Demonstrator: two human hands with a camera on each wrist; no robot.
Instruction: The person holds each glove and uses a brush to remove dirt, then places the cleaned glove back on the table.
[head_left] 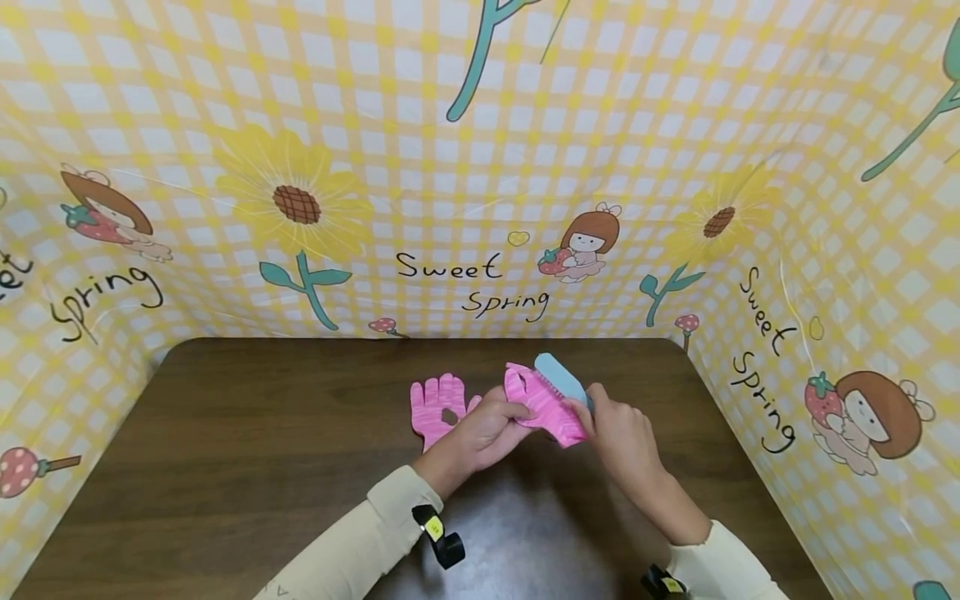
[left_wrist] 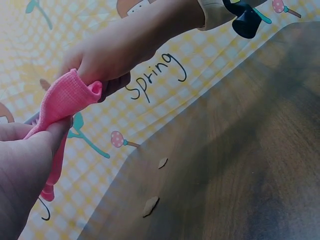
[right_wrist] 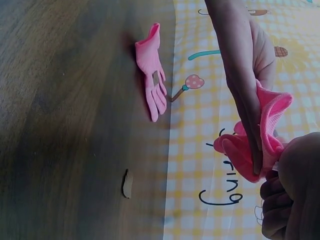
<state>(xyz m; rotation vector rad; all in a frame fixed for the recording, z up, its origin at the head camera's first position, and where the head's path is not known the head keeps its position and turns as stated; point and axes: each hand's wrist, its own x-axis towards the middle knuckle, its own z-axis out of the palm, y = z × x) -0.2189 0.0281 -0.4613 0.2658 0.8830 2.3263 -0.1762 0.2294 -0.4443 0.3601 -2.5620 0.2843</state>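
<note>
A person's left hand (head_left: 489,433) pinches a pink glove (head_left: 553,415) between thumb and fingers above a dark wooden counter (head_left: 262,442), the glove spread between the two hands. The right hand (head_left: 624,432) grips a light blue brush (head_left: 559,377), bristles facing the glove. A second pink glove (head_left: 429,410), marked with a brown patch, lies on the counter beside the left hand.

ok so a pink glove (head_left: 549,410) is gripped by the left hand (head_left: 491,429), and a light blue brush (head_left: 558,375) is held bristles-first against it by the right hand (head_left: 624,429). a second pink glove (head_left: 430,410), marked with a brown patch (head_left: 449,416), is laid on the dark wood table (head_left: 262,467), backed by yellow checked cloth (head_left: 442,183).
</note>
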